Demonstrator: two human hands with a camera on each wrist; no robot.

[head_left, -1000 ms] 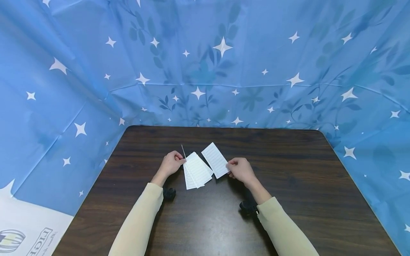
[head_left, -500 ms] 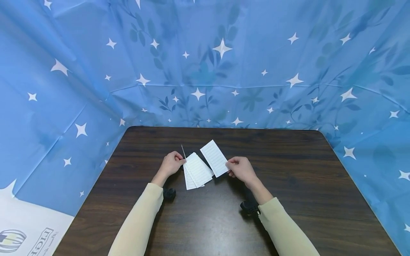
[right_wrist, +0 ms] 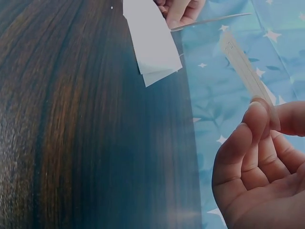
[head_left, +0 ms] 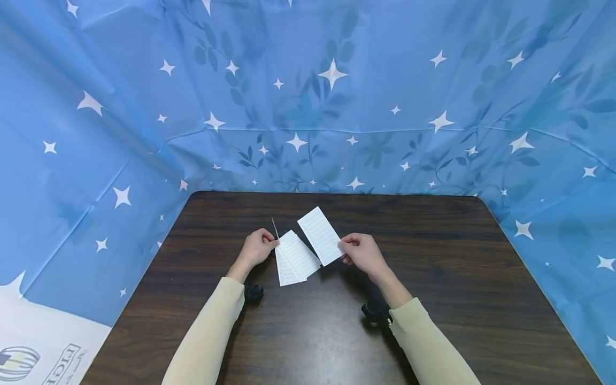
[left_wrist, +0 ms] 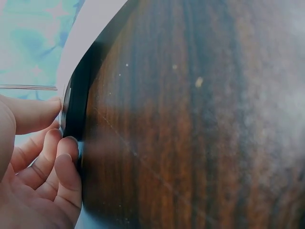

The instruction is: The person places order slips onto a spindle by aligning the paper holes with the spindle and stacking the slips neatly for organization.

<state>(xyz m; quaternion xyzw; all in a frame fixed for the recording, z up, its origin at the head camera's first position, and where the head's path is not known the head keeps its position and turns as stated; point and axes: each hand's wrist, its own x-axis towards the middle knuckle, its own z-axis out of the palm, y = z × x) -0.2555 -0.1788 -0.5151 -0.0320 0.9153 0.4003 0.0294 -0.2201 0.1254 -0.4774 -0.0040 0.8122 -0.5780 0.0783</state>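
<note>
Near the far middle of the table, my left hand [head_left: 257, 247] pinches a small fan of white lined paper cards [head_left: 294, 258] by their upper left edge. A thin strip [head_left: 275, 228] sticks up from the same fingertips, also seen in the right wrist view as a narrow brownish strip [right_wrist: 209, 22]. My right hand [head_left: 363, 254] pinches a single white lined paper card [head_left: 320, 235] between thumb and fingers at its lower right edge. That card is tilted, close beside the fan. In the right wrist view it shows almost edge-on [right_wrist: 249, 71].
The dark wood-grain table [head_left: 308, 342] spreads around both hands. A blue curtain [head_left: 375, 96] with white stars hangs behind its far edge. A white printed sheet [head_left: 48, 342] lies at the lower left. Black wrist cameras [head_left: 375, 312] sit under both forearms.
The right hand has lifted its card slightly up and to the left. The left hand stays nearly still, while its cards shift a little within the fan.
</note>
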